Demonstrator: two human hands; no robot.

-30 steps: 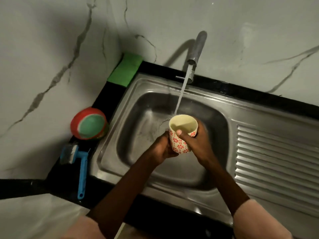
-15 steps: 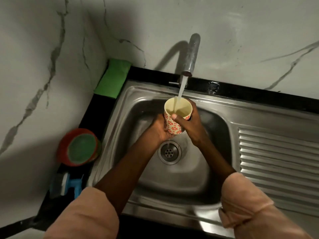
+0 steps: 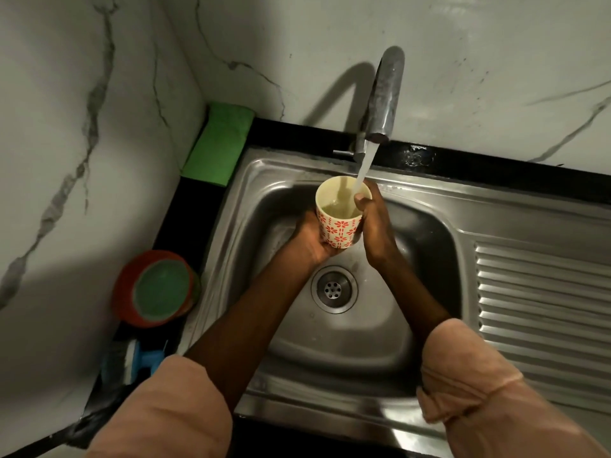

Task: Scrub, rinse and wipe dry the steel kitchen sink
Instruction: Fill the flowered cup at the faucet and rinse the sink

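Both the left hand [image 3: 309, 241] and right hand [image 3: 375, 226] grip the cup [image 3: 340, 214] under the tap's stream [image 3: 363, 168], at 12 o'clock from the sink [image 3: 429, 233] drain [image 3: 334, 289].

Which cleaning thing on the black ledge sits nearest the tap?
The green sponge, in the back corner by the tap. The round red tub and blue brush sit further forward.

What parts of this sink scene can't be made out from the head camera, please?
- Brush: mostly hidden by the left sleeve.
- Cup base: covered by the left hand.
- Right hand fingers: behind the cup.
- Draining board: cut off at the right edge.
- Tap handle: too small to read.
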